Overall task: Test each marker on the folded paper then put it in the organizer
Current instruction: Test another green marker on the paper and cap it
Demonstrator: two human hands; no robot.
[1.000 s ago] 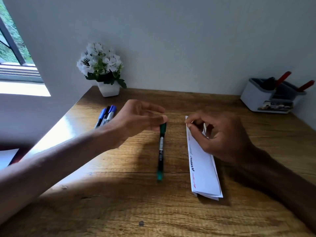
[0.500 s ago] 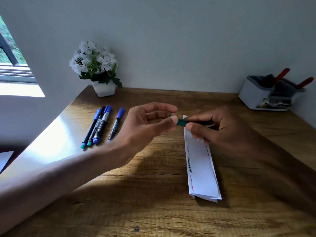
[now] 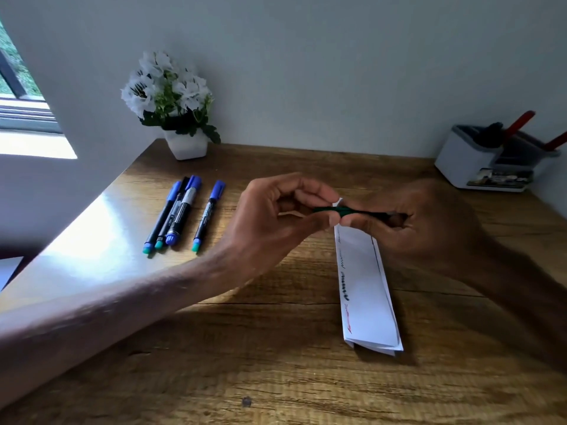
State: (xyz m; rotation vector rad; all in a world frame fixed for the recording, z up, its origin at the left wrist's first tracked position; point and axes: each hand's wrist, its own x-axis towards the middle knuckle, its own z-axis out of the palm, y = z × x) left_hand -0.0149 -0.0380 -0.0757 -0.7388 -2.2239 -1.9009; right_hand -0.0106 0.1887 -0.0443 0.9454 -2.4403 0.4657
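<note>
I hold a green marker [image 3: 337, 211] in the air between both hands, above the far end of the folded paper [image 3: 365, 289]. Its long axis runs level from left to right across my view, the green end toward my left and the dark barrel running into my right hand. My left hand [image 3: 276, 216] pinches the green end between thumb and curled fingertips; my right hand [image 3: 423, 222] curls its fingers round the barrel, hiding that end. The paper is a long, narrow white strip folded in layers, lying flat on the wooden table [image 3: 276, 348] with its length running from me toward the wall and scribbles in dark and red ink along its left edge. The table top is brown, grained wood with a glossy patch of daylight at its left edge. To the left lie four slim markers [image 3: 181, 216], three bunched side by side and one just apart, blue caps toward the wall. A small white pot of white flowers [image 3: 184, 142] stands at the back left against the pale wall. The organizer [image 3: 478, 161], a boxy white and grey plastic caddy, sits at the back right, well apart from my hands, with two red-ended sticks and a dark item standing in it.
</note>
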